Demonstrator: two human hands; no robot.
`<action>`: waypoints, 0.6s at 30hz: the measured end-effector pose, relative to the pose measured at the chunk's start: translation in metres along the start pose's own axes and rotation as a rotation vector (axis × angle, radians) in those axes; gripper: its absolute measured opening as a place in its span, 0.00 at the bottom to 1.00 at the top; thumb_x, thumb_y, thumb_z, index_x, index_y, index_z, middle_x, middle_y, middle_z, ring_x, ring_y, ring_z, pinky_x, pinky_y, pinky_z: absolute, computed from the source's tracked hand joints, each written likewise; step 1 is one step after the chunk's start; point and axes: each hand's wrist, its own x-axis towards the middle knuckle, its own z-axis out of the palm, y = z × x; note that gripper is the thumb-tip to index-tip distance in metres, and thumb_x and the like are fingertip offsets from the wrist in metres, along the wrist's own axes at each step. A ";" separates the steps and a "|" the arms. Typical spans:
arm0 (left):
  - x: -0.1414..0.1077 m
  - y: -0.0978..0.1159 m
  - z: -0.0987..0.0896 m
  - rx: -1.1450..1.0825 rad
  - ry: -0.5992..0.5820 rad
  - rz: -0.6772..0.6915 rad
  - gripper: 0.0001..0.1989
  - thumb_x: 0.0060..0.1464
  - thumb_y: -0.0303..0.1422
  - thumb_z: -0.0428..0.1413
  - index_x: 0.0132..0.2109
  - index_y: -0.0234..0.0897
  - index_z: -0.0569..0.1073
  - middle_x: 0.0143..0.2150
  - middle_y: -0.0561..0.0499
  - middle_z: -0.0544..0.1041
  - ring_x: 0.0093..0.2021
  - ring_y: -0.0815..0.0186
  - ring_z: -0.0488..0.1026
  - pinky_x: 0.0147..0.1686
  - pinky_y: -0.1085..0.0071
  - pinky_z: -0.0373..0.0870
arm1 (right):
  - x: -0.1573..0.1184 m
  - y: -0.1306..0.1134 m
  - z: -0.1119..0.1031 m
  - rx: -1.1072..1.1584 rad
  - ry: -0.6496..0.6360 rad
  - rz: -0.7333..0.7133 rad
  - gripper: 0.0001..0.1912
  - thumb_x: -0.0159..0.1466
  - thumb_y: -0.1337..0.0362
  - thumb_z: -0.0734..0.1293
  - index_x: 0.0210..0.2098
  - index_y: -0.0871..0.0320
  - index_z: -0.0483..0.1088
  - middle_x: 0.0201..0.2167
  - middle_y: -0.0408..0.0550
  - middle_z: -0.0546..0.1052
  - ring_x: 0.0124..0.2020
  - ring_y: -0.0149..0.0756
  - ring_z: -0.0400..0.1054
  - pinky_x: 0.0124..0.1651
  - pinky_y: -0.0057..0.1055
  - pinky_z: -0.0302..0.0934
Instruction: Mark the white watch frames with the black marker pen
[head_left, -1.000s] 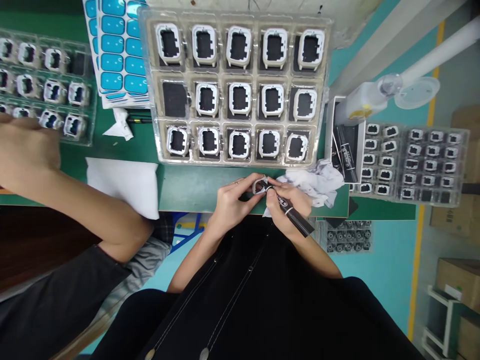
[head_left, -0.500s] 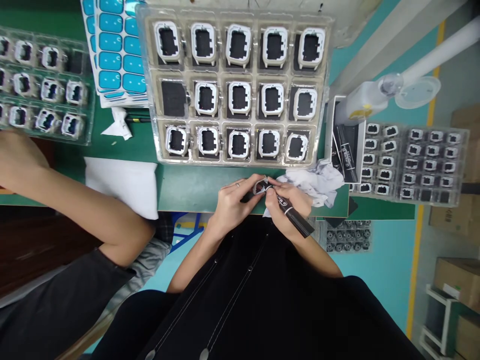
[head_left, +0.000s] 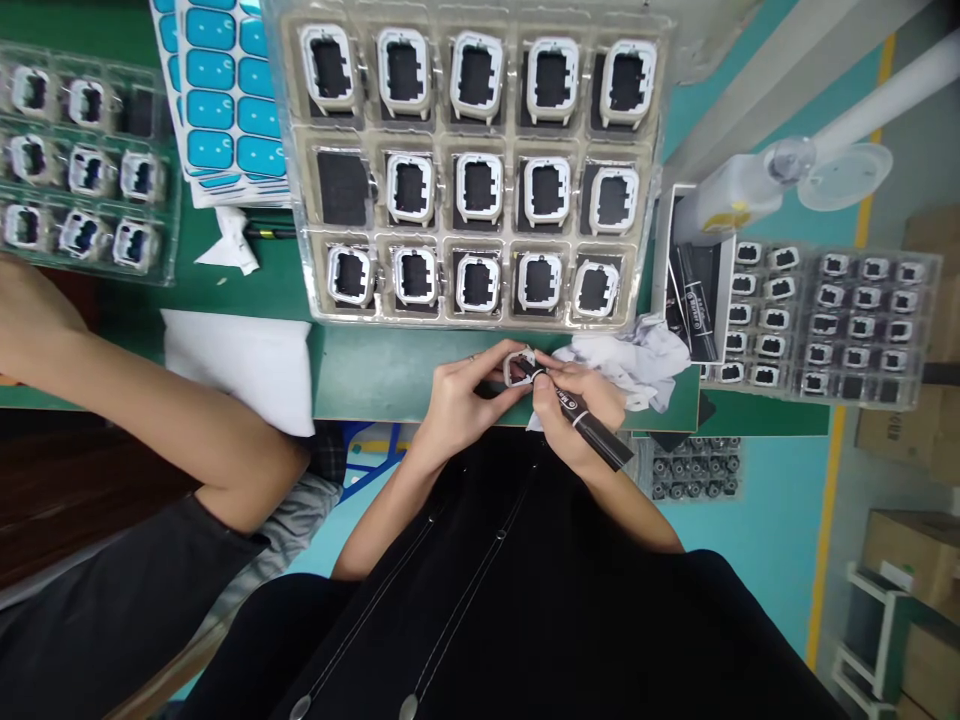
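Observation:
My left hand (head_left: 463,400) pinches a small white frame (head_left: 517,368) by its edge, just above the front edge of the green table (head_left: 375,372). In my right hand (head_left: 574,405) is a black marker (head_left: 600,438), its front end against the frame and its back end slanting down to the right. Behind both hands lies a clear tray (head_left: 292,150) with several white frames in its compartments; the left compartment of the middle row shows only a dark pad (head_left: 343,188). A crumpled white cloth (head_left: 637,365) lies beside my right hand.
Another person's arm (head_left: 165,410) reaches in at the left, near a folded white cloth (head_left: 238,370). Blue-patterned sheets (head_left: 211,110) and another tray (head_left: 169,235) are at the back left. A white box (head_left: 727,290) with markers and a bottle (head_left: 724,200) stand right.
My left hand has shifted slightly and the frame has turned, so more of its opening shows. The marker stays against it. The view has moved a little.

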 end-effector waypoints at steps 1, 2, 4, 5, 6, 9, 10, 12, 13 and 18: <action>0.000 0.000 0.000 0.005 -0.002 -0.003 0.21 0.69 0.34 0.73 0.65 0.40 0.86 0.48 0.49 0.92 0.40 0.65 0.89 0.49 0.70 0.91 | 0.000 0.000 0.000 -0.010 -0.009 -0.003 0.08 0.73 0.71 0.75 0.44 0.49 0.78 0.37 0.42 0.90 0.45 0.49 0.92 0.45 0.40 0.89; -0.001 0.000 0.000 0.012 -0.004 -0.003 0.21 0.69 0.34 0.72 0.65 0.40 0.86 0.48 0.49 0.92 0.40 0.65 0.89 0.49 0.70 0.91 | 0.000 0.000 0.000 -0.020 -0.012 -0.004 0.08 0.73 0.70 0.75 0.44 0.49 0.78 0.37 0.42 0.90 0.45 0.49 0.92 0.45 0.40 0.90; -0.001 0.000 0.000 0.029 -0.005 0.003 0.21 0.69 0.33 0.72 0.66 0.40 0.85 0.49 0.49 0.92 0.41 0.65 0.90 0.48 0.71 0.90 | -0.001 0.001 0.000 -0.039 -0.011 -0.005 0.07 0.73 0.70 0.75 0.44 0.49 0.78 0.37 0.42 0.90 0.45 0.49 0.92 0.45 0.41 0.90; -0.002 0.001 0.000 0.036 -0.003 0.007 0.21 0.69 0.32 0.72 0.66 0.40 0.85 0.49 0.49 0.92 0.41 0.65 0.90 0.48 0.71 0.90 | -0.001 0.001 0.000 -0.048 -0.009 -0.003 0.07 0.73 0.69 0.75 0.44 0.49 0.78 0.37 0.42 0.90 0.45 0.49 0.92 0.46 0.41 0.90; -0.002 0.001 0.000 0.043 -0.002 0.011 0.21 0.68 0.31 0.72 0.65 0.40 0.85 0.48 0.50 0.92 0.41 0.65 0.89 0.48 0.71 0.90 | -0.001 0.001 0.000 -0.055 -0.009 -0.004 0.06 0.73 0.69 0.76 0.43 0.50 0.78 0.36 0.42 0.90 0.45 0.49 0.92 0.46 0.41 0.90; -0.002 0.003 0.000 0.050 -0.003 0.019 0.20 0.69 0.30 0.72 0.65 0.40 0.85 0.49 0.50 0.92 0.40 0.66 0.89 0.49 0.72 0.89 | -0.001 0.001 0.000 -0.047 -0.008 -0.007 0.07 0.74 0.69 0.76 0.43 0.50 0.78 0.36 0.42 0.89 0.46 0.48 0.92 0.47 0.40 0.90; -0.002 0.003 0.001 0.051 -0.004 0.023 0.20 0.69 0.31 0.72 0.65 0.40 0.85 0.49 0.50 0.92 0.40 0.66 0.89 0.49 0.72 0.89 | -0.001 0.000 0.000 -0.040 -0.009 -0.009 0.07 0.73 0.70 0.76 0.43 0.50 0.78 0.36 0.41 0.89 0.46 0.48 0.92 0.47 0.40 0.90; -0.002 0.004 0.001 0.051 -0.001 0.032 0.19 0.70 0.32 0.71 0.65 0.41 0.85 0.49 0.50 0.92 0.40 0.66 0.88 0.49 0.72 0.89 | 0.000 0.000 0.000 -0.032 -0.011 -0.012 0.08 0.73 0.71 0.76 0.43 0.50 0.78 0.36 0.41 0.89 0.46 0.49 0.92 0.47 0.40 0.90; -0.002 0.004 0.001 0.053 0.004 0.036 0.19 0.70 0.32 0.71 0.65 0.41 0.85 0.48 0.51 0.92 0.40 0.66 0.88 0.48 0.72 0.89 | 0.000 0.000 0.000 -0.033 -0.012 -0.014 0.08 0.73 0.71 0.76 0.43 0.50 0.78 0.36 0.41 0.89 0.46 0.49 0.92 0.47 0.40 0.90; -0.002 0.003 0.002 0.051 0.007 0.040 0.19 0.70 0.32 0.71 0.65 0.41 0.85 0.47 0.51 0.91 0.39 0.67 0.88 0.48 0.72 0.88 | 0.000 0.000 -0.001 -0.030 -0.016 -0.010 0.09 0.72 0.71 0.76 0.44 0.49 0.78 0.36 0.42 0.90 0.45 0.50 0.92 0.46 0.42 0.91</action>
